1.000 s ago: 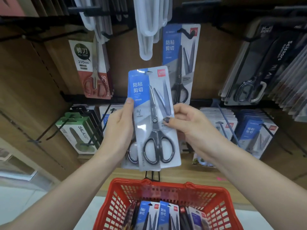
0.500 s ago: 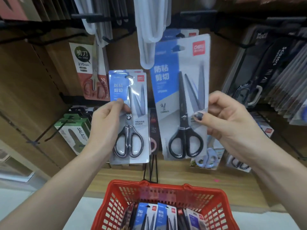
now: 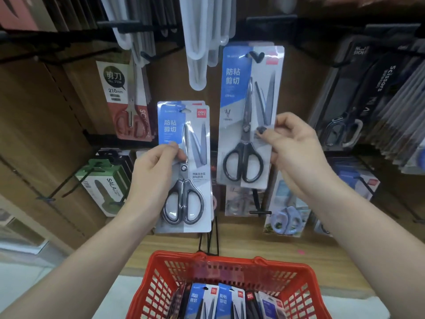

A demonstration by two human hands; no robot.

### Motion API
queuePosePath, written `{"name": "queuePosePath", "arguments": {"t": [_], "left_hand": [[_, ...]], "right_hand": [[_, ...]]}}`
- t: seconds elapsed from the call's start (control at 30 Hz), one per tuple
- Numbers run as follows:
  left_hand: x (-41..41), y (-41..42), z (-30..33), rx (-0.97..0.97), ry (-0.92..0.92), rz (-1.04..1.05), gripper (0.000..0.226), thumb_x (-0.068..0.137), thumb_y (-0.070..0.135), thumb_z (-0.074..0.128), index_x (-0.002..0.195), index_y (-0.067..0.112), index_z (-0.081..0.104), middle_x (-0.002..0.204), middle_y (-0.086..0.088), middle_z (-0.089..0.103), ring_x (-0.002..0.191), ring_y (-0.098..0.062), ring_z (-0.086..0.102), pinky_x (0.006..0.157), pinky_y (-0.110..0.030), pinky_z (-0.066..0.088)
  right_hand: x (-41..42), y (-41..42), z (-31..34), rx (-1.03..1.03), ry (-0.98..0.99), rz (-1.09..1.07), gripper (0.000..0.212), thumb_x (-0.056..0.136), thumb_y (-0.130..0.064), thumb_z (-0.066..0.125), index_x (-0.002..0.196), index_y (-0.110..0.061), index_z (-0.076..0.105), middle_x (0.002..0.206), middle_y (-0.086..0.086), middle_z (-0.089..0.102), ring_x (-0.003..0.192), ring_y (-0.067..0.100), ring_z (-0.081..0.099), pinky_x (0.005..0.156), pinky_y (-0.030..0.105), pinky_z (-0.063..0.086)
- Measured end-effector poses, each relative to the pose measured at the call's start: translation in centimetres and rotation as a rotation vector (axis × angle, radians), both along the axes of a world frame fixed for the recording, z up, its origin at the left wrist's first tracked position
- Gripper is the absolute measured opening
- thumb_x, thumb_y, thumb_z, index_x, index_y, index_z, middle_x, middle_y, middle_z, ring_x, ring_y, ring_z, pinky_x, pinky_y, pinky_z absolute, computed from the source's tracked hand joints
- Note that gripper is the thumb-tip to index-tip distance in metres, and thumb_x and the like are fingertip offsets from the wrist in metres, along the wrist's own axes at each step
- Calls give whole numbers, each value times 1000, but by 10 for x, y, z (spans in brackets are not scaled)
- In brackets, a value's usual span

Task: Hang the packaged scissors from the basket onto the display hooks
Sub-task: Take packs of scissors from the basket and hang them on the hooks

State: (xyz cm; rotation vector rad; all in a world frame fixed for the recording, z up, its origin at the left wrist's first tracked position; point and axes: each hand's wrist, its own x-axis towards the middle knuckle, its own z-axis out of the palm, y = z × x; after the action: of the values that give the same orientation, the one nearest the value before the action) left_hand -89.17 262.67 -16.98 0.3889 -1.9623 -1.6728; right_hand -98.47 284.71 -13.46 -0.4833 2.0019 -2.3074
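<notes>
A single head-worn wide-angle camera looked forward and slightly down from close range at a wooden display wall [image 3: 57, 116] of black hooks [image 3: 255, 56], both forearms reaching into view from below and a red basket [image 3: 161, 279] filling the bottom edge.
</notes>
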Motion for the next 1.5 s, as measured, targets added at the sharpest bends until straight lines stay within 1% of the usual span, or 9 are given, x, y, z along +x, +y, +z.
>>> {"name": "queuePosePath", "arguments": {"t": [0.23, 0.43, 0.53, 0.67, 0.83, 1.07, 1.23, 1.4, 1.5], "left_hand": [[8, 9, 1, 44, -42, -84, 21, 69, 17, 56, 71, 26, 75, 80, 17, 72, 79, -6, 67, 77, -32, 53], [9, 12, -1, 46, 8, -125, 32, 67, 6, 53, 75, 28, 74, 74, 20, 70, 64, 0, 66, 55, -18, 53], [7, 12, 0, 36, 8, -131, 32, 70, 8, 54, 76, 32, 74, 78, 21, 72, 68, 0, 68, 59, -18, 53], [6, 18, 3, 37, -4, -164, 29, 72, 11, 56, 80, 34, 71, 86, 14, 71, 78, -16, 67, 76, -40, 56], [9, 26, 4, 34, 6, -220, 30, 72, 14, 66, 88, 38, 68, 109, -2, 72, 106, -37, 67, 97, -62, 54], [5, 21, -4, 185, 51, -161, 29, 72, 24, 81, 85, 39, 60, 119, -18, 68, 104, -45, 70, 93, -61, 57], [-3, 9, -9, 126, 79, -110, 27, 78, 23, 77, 82, 41, 58, 95, 3, 76, 91, -25, 77, 81, -43, 60], [-5, 1, -4, 89, 71, -52, 24, 69, 40, 76, 85, 42, 58, 89, 1, 62, 84, -26, 62, 86, -59, 54], [-5, 1, -2, 59, 72, -67, 25, 69, 43, 75, 87, 41, 57, 80, 12, 60, 77, -21, 59, 77, -51, 53]], "right_hand": [[-60, -25, 7, 106, -51, -151, 11, 95, -5, 70, 99, -10, 60, 100, 24, 62, 99, 37, 66, 103, 64, 50], [-41, -15, -12, 433, 53, -379, 43, 91, -31, 76, 123, -17, 52, 116, 1, 62, 105, 16, 62, 84, 24, 45], [-2, -13, -27, 390, 55, -233, 23, 95, -34, 71, 110, -24, 57, 108, -3, 66, 96, 9, 66, 76, 18, 50], [43, -28, -29, 377, -64, 139, 34, 80, -52, 78, 95, -24, 65, 88, -5, 74, 76, 10, 72, 67, 29, 63], [50, -22, -33, 321, -107, 145, 26, 88, -18, 82, 86, -16, 56, 81, 5, 63, 70, 17, 57, 68, 38, 48], [49, -7, -29, 203, -250, 199, 15, 96, -8, 70, 98, -9, 56, 100, 36, 64, 79, 28, 61, 65, 36, 47], [50, 16, -24, 72, -188, 202, 16, 98, 2, 64, 97, -10, 52, 110, 30, 71, 95, 31, 71, 89, 44, 57], [52, 33, -14, -29, 6, 211, 16, 94, -8, 67, 88, -24, 64, 105, 27, 71, 104, 28, 71, 95, 40, 58], [53, 37, -12, -23, 74, 189, 12, 88, -21, 73, 90, -21, 61, 108, 38, 60, 101, 32, 65, 101, 45, 55]]}}
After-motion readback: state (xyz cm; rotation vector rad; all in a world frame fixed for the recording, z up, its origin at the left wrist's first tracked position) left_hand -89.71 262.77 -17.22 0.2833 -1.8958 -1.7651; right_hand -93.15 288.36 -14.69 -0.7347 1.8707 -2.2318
